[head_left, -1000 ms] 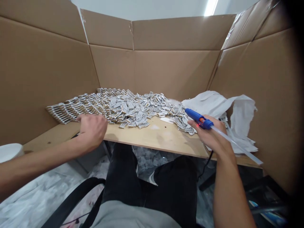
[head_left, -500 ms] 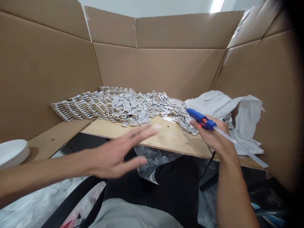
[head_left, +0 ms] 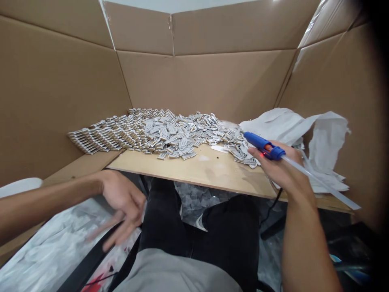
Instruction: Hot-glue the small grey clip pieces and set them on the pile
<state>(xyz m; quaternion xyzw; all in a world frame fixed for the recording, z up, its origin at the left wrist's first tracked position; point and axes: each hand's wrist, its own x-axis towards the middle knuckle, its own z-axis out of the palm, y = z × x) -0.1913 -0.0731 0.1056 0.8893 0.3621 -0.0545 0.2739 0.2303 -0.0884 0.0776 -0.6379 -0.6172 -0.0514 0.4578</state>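
My right hand (head_left: 281, 168) is wrapped round a blue hot glue gun (head_left: 257, 142), held above the right part of the board (head_left: 194, 172). A red light glows on the gun, and a long clear glue stick (head_left: 322, 184) juts from its back end. Below the board's front edge, to the left of my legs, my left hand (head_left: 123, 198) hangs with its fingers apart and pointing down. The fingertips are blurred by motion, and nothing shows in them. A heap of small grey-and-white flat pieces (head_left: 179, 138) lies on the board beyond both hands.
Neat rows of similar pieces (head_left: 109, 134) are stacked at the back left. White sheet material (head_left: 276, 123) lies crumpled at the right. Cardboard walls (head_left: 231, 81) enclose the board. A white bowl (head_left: 21, 185) sits far left; clear plastic bags (head_left: 57, 239) lie below it.
My left hand has moved from over the board's front edge down and to the left, its fingers turning downward. The glue gun remains in my right hand. The view has tilted slightly downward.
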